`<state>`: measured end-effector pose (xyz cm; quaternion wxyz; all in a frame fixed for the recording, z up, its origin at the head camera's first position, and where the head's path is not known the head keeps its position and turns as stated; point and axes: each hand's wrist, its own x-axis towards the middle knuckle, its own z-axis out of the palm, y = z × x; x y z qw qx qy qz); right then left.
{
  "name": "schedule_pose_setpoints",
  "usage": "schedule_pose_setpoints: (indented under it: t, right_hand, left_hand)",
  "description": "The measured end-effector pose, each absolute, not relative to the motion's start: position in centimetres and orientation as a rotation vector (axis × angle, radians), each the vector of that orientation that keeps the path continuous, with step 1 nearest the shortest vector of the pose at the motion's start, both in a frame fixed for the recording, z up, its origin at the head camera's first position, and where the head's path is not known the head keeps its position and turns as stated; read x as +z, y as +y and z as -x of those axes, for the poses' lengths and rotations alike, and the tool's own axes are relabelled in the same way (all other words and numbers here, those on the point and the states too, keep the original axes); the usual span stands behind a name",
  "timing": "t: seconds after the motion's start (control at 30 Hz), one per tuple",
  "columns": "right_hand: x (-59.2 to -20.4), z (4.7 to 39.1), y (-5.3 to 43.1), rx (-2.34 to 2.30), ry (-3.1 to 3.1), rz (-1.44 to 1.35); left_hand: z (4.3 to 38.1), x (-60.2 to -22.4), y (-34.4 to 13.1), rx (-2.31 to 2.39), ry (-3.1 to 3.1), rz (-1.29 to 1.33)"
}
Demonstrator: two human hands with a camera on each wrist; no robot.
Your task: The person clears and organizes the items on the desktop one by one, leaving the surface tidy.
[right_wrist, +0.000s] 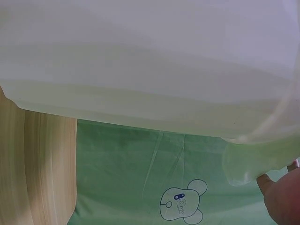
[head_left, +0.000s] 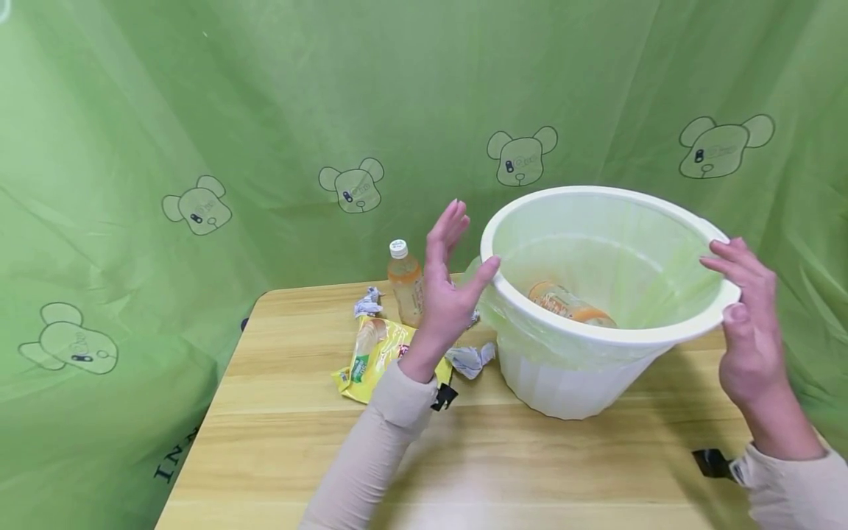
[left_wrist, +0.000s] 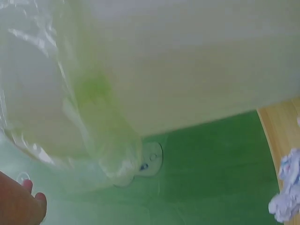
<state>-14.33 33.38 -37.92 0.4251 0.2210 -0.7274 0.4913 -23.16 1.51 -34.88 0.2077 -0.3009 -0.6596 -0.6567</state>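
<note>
A white bin (head_left: 570, 386) with a thin green liner bag (head_left: 506, 316) folded over its rim stands on the wooden table. An orange-labelled bottle (head_left: 570, 303) lies inside it. At the bin's left side is my left hand (head_left: 447, 302), fingers straight and raised, the thumb by the rim. My right hand (head_left: 755, 324) has its fingers bent over the right rim, with the thumb outside. Both wrist views are filled largely by the bin wall (left_wrist: 187, 70) and liner; only parts of the left hand (left_wrist: 21, 201) and right hand (right_wrist: 283, 199) show.
Left of the bin lie a yellow snack packet (head_left: 380, 350) and crumpled paper (head_left: 472, 359). Another paper ball (head_left: 368, 302) lies beside an upright drink bottle (head_left: 404, 283), partly behind my left hand. A green curtain (head_left: 411, 96) hangs behind the table (head_left: 278, 442).
</note>
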Motion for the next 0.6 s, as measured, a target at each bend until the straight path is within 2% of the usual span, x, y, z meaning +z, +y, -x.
schedule_pose_setpoints:
  t: [0.6]
  right_hand:
    - [-37.7,14.2,33.2,1.233,-1.802,-0.562]
  left_hand:
    - [29.0,-37.3,-4.7,-1.755,-2.016,0.462]
